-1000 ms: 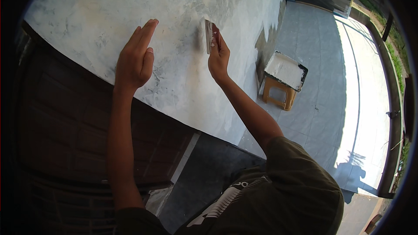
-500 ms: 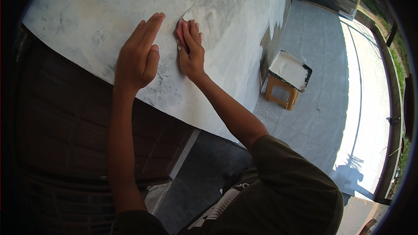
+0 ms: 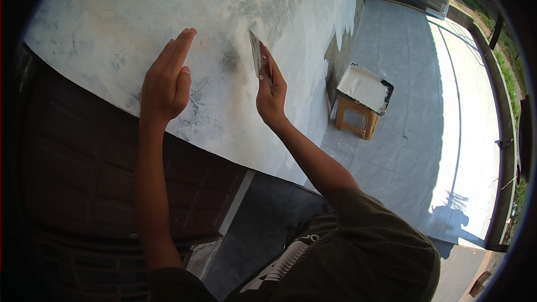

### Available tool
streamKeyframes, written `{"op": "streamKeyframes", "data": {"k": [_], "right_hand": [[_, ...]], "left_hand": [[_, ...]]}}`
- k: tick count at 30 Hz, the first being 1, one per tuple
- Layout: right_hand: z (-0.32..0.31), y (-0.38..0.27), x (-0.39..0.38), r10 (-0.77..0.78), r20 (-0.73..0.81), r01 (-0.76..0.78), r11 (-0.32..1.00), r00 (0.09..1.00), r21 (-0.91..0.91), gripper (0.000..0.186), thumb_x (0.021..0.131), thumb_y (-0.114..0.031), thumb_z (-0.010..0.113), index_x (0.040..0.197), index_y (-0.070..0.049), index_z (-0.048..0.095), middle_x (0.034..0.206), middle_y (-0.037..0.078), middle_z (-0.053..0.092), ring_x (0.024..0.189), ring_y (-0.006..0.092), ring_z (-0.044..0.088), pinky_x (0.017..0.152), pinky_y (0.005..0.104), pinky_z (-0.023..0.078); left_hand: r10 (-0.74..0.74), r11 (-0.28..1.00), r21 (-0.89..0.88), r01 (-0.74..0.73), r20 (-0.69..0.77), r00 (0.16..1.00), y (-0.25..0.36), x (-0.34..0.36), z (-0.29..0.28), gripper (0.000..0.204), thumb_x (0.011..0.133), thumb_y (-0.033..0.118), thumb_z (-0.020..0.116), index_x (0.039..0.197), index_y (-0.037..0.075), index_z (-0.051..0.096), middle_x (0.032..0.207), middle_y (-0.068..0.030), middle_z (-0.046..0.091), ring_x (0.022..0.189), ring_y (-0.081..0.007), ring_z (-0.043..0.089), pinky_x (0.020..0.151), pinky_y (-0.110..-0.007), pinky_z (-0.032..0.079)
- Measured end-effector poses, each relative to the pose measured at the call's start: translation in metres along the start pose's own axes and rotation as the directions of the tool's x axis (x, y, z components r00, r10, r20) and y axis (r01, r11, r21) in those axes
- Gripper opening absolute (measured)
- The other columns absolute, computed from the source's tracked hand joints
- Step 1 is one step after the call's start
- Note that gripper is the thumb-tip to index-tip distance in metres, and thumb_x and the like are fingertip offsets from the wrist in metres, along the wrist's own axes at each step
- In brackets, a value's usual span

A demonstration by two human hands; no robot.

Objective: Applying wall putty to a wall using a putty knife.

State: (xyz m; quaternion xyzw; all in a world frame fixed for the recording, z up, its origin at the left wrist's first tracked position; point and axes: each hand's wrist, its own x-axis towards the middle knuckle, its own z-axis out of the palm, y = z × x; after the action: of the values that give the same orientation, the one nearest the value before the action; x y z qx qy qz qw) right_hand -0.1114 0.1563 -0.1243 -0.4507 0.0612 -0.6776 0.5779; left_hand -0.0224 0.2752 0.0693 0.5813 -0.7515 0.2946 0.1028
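My right hand is wrapped round a putty knife with a thin metal blade and a reddish grip. The blade stands nearly edge-on to me at the wall, which is coated unevenly in white and grey filler. Whether the blade touches the surface I cannot tell. To its left, my left hand is held out flat against or just over the wall, fingers extended and close together, thumb apart, with nothing in it.
A white tray with a black rim, smeared with white paste, sits on a small tan plastic stool on the tiled floor. A dark panelled door lies below the wall's edge at left. Along the far right runs a low ledge.
My right hand has moved right and slightly down, and the putty knife has turned from lying flatter on the wall to edge-on. My left hand has shifted slightly left and down.
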Motion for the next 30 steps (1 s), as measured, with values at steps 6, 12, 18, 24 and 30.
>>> {"op": "streamKeyframes", "data": {"k": [6,12,18,24,30], "right_hand": [[0.048,0.025,0.004,-0.205,0.267,0.273,0.928,0.942,-0.252,0.065,0.09,0.009,0.053,0.151,-0.009,0.04,0.16,0.021,0.028,0.148,0.0399,0.026,0.121,0.0512,0.017],[-0.003,-0.012,-0.115,0.092,0.447,-0.09,0.996,0.89,-0.026,0.056,0.097,0.01,0.047,0.15,-0.006,0.041,0.152,0.017,0.046,0.143,0.03,0.041,0.119,0.0389,0.03],[-0.05,0.019,-0.102,0.299,0.047,-0.298,0.954,0.953,-0.028,0.049,0.099,0.006,0.038,0.148,0.008,0.037,0.148,0.018,0.049,0.137,0.0227,0.046,0.115,0.0333,0.033],[-0.051,0.027,-0.05,0.162,-0.018,-0.163,0.981,0.987,-0.107,0.046,0.101,0.004,0.041,0.146,0.007,0.04,0.145,0.019,0.052,0.133,0.0224,0.05,0.112,0.0336,0.037],[0.004,0.018,0.046,0.021,-0.009,-0.022,0.981,1.0,-0.195,0.045,0.101,0.004,0.043,0.146,0.0,0.044,0.143,0.022,0.053,0.131,0.0267,0.055,0.108,0.0326,0.042]], "left_hand": [[-0.017,1.0,-0.003,0.017,0.003,1.0,0.0,-0.001,-0.001,0.062,0.083,0.005,0.037,0.144,-0.006,0.044,0.144,-0.023,0.052,0.136,-0.0375,0.048,0.118,-0.045,0.033],[-0.002,0.999,0.032,0.003,-0.009,1.0,0.0,-0.001,-0.002,0.061,0.083,0.007,0.039,0.143,-0.005,0.045,0.141,-0.0244,0.054,0.131,-0.039,0.052,0.116,-0.046,0.036],[0.019,0.998,0.057,-0.018,-0.021,1.0,-0.002,-0.001,0.001,0.06,0.083,0.008,0.041,0.141,-0.005,0.047,0.138,-0.0262,0.056,0.127,-0.0404,0.055,0.114,-0.046,0.04],[0.025,0.998,0.064,-0.024,-0.014,1.0,0.0,0.0,0.0,0.059,0.083,0.007,0.042,0.14,-0.005,0.048,0.137,-0.0261,0.056,0.127,-0.0398,0.055,0.114,-0.046,0.04],[0.016,0.997,0.078,-0.015,-0.01,1.0,0.002,-0.001,0.0,0.058,0.084,0.007,0.041,0.14,-0.005,0.048,0.136,-0.0262,0.057,0.127,-0.0395,0.055,0.114,-0.046,0.039]]}}
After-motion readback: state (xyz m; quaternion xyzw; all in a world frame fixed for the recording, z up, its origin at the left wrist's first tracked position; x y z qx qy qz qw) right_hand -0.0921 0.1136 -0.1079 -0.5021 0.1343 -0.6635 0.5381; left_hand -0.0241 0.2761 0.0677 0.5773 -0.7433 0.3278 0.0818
